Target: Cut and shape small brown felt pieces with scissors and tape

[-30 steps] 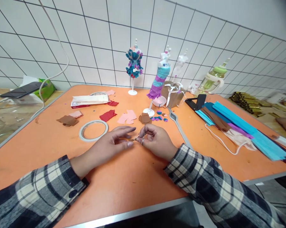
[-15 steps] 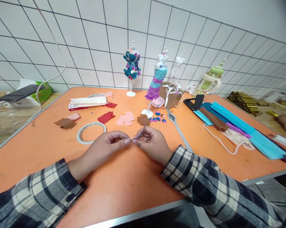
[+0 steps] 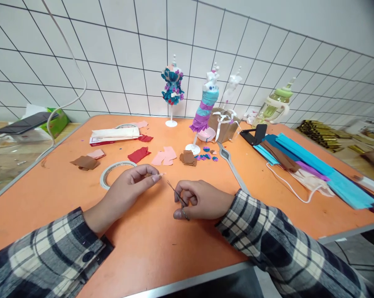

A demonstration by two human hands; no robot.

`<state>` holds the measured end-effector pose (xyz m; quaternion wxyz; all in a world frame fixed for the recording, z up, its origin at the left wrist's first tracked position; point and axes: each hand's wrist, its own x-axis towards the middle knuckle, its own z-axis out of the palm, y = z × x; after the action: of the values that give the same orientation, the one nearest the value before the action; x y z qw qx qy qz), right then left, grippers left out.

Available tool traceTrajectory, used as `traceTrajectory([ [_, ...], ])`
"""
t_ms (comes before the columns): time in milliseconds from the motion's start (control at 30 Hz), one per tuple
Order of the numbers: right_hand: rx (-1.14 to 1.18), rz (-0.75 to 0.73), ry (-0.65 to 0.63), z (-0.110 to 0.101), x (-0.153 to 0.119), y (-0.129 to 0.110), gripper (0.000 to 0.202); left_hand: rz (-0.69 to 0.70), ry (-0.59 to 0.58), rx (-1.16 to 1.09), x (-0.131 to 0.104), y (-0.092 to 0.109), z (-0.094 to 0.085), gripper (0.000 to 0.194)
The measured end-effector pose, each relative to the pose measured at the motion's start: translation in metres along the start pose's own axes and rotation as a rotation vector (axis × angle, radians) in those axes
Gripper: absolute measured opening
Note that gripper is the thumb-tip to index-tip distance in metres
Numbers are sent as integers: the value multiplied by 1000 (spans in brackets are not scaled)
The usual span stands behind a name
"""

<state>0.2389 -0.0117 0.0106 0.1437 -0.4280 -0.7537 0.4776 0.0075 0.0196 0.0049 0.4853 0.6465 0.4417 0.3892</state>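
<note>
Between thumb and forefinger, my left hand (image 3: 127, 190) pinches a tiny pale pink piece (image 3: 162, 174) over the orange table (image 3: 162, 248). My right hand (image 3: 202, 199) has its fingers in the handles of small metal scissors (image 3: 178, 196), whose tips point up and left toward that piece without touching it. A roll of tape (image 3: 103, 177) lies flat behind my left hand. Cut pink pieces (image 3: 164, 156), a red piece (image 3: 138, 154) and a brown stack (image 3: 188, 157) lie beyond my hands. Several small blue and purple pieces (image 3: 206, 156) are beside the brown stack.
Small dress forms (image 3: 172, 85) (image 3: 205, 103) stand at the back, near a brown box (image 3: 225, 128) and a green-lidded bottle (image 3: 275, 105). Blue strips (image 3: 329, 171) and a black phone-like stand (image 3: 255, 134) are at the right. A phone (image 3: 25, 122) is far left.
My hands have moved apart. The right hand has come down and toward me, and its scissors now point up and left. My left hand has shifted slightly left with the tiny piece.
</note>
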Motion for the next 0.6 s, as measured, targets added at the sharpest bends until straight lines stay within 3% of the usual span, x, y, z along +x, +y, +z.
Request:
traceTrajectory([
  [133, 35, -15, -36, 1, 0, -1, 27, 48, -42, 134, -1, 2, -1, 24],
  [367, -11, -18, -56, 0, 0, -2, 29, 50, -187, 137, -1, -1, 0, 22],
  [600, -41, 18, -74, 0, -1, -3, 31, 50, -210, 138, 0, 1, 2, 23],
])
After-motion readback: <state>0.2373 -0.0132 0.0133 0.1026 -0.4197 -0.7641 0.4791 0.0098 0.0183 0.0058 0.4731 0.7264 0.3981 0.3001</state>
